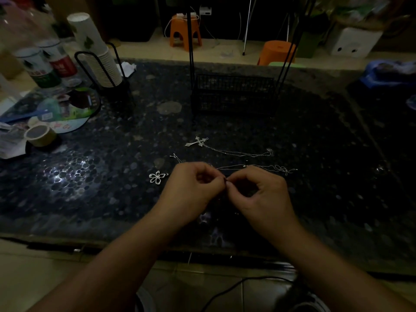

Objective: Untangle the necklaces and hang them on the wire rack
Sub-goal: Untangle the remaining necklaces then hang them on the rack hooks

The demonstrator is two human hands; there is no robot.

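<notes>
Dark table (pixel 315 154), wire rack (pixel 234 95) basket, hands (pixel 226 181) pinching chain

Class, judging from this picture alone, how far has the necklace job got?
Done: cross necklace lies apart from the others. In hand: left hand and right hand pinch something tiny, likely chain. Left: flower pendant on the table; nothing visibly hung on the wire rack.

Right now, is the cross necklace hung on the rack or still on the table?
On the table. The cross necklace lies flat, chain stretched rightward, in front of the wire rack.
</notes>
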